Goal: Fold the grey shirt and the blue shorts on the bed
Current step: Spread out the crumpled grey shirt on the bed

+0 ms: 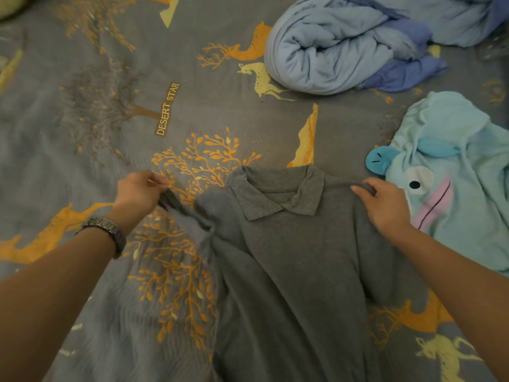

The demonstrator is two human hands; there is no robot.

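- Location: the shirt (pixel 289 257) lies collar-up and face-up on the bed (pixel 82 106), between both forearms. No blue shorts can be identified with certainty.
- Risk: the left sleeve is bunched and twisted; folding from this state likely traps creases.
- Risk: uneven pull between the hands can skew the collar off centre.
- Risk: the shirt's right shoulder lies just beside the plush blanket (pixel 454 175); a wide fold may snag it.
- Left hand (pixel 137 191): fingers pinch the sleeve edge, lifted slightly off the bed; arm extended.
- Right hand (pixel 382 205): fingers curl on the shoulder seam, gripping the fabric; arm extended.
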